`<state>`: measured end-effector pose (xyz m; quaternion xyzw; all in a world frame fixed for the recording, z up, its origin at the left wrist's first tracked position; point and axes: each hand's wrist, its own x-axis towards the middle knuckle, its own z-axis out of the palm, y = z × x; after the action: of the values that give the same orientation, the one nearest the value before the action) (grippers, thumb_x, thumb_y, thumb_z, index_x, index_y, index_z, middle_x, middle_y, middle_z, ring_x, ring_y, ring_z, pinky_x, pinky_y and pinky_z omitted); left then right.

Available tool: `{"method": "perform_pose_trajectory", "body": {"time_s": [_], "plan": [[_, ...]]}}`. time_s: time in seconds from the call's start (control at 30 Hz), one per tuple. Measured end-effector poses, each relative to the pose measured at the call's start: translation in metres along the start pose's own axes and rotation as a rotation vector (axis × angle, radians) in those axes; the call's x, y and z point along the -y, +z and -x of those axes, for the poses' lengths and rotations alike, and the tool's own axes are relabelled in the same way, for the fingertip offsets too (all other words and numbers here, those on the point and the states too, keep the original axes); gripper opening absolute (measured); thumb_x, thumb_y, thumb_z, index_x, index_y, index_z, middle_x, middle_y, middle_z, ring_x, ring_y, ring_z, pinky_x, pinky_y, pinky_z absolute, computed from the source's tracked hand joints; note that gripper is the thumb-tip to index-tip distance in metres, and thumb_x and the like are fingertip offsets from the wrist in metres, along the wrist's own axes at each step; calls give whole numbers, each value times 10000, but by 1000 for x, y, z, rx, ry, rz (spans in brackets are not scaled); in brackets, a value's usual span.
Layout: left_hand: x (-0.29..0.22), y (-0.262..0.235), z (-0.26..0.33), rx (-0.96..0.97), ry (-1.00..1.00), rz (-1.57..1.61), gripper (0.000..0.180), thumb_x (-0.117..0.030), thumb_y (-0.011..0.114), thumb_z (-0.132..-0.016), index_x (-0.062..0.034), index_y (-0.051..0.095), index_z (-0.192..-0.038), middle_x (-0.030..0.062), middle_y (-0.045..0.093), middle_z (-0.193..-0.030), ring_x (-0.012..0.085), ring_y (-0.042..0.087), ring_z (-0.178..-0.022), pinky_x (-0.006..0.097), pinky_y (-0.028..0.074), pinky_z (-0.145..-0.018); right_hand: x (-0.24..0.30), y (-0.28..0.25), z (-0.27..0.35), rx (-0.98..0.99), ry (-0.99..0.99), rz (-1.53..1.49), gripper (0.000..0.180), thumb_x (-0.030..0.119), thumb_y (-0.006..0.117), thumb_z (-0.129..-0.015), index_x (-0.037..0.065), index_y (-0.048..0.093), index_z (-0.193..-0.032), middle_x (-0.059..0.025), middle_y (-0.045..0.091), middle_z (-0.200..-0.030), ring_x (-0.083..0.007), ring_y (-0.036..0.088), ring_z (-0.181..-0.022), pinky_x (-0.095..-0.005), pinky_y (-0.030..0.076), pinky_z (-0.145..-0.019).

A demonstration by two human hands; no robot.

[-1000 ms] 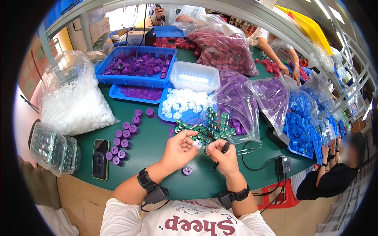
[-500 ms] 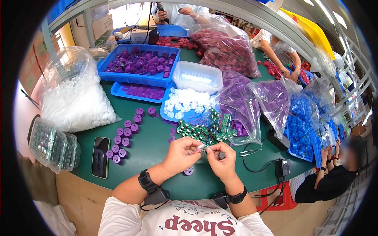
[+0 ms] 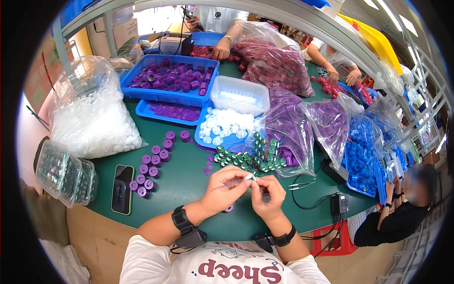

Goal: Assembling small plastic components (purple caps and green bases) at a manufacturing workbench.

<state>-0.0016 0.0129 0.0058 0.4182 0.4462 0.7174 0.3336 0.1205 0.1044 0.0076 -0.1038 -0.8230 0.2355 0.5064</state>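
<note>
— Workpiece, small and whitish; where is it?
— At the meeting fingertips, above the green table; left hand pinched nearly closed on it; right hand curled around a dark pen-like tool; whether the right fingertips also grip the piece, cannot tell.
— Surroundings?
— Purple cap partly hidden by the left hand; green circuit boards just beyond both hands; phone farther left.
— Writing?
— Dark red lettering on the white shirt, upside down in view; cap markings too small to read.
</note>
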Motion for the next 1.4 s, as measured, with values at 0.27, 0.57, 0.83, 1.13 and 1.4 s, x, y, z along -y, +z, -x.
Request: {"method": "perform_pose_trajectory", "body": {"time_s": [0.27, 0.57, 0.83, 1.13, 1.4], "plan": [[-19, -5, -9, 4, 617, -563, 242, 59, 645, -714, 29, 646, -954, 183, 612, -1044, 254, 637, -853, 306, 522, -705, -5, -16, -11, 254, 1072, -1499, 171, 97, 549, -882, -19, 552, -1008, -94, 614, -814, -58, 433, -487, -192, 339, -453], [-59, -14, -7, 517, 536, -561, 738, -252, 742, -668, 36, 449, -1281, 223, 459, -1295, 348, 465, -1186, 436, 361, -976, -9, -23, 4, 248, 1074, -1771, 90, 73, 547, -874, -1, 543, -926, -108, 592, -799, -60, 404, -465, -206, 328, -440], [-45, -41, 21, 448, 90, -891, 490, -288, 776, -653, -6, 603, -1014, 140, 564, -1014, 280, 575, -907, 348, 475, -770, -24, -55, 10, 173, 913, -1566, 68, 46, 562, -854, 2, 550, -906, -116, 604, -786, -68, 417, -475, -206, 312, -437], [-40, -50, 12, 169, -34, -859, 345, -11, 674, -708, -4, 604, -1045, 118, 594, -990, 181, 616, -825, 290, 506, -686, -22, -75, 11, 92, 868, -1352, 84, 20, 565, -851, -15, 552, -926, -125, 617, -795, -63, 418, -500, -198, 307, -442], [-51, -3, 1, 232, -25, -229, 346, 58, 669, -751, -4, 610, -1086, 89, 605, -1024, 157, 613, -939, 276, 528, -807, 2, -55, 6, 236, 914, -1267, 101, 43, 579, -865, -29, 557, -933, -102, 616, -784, -42, 411, -501, -182, 307, -445]]}}
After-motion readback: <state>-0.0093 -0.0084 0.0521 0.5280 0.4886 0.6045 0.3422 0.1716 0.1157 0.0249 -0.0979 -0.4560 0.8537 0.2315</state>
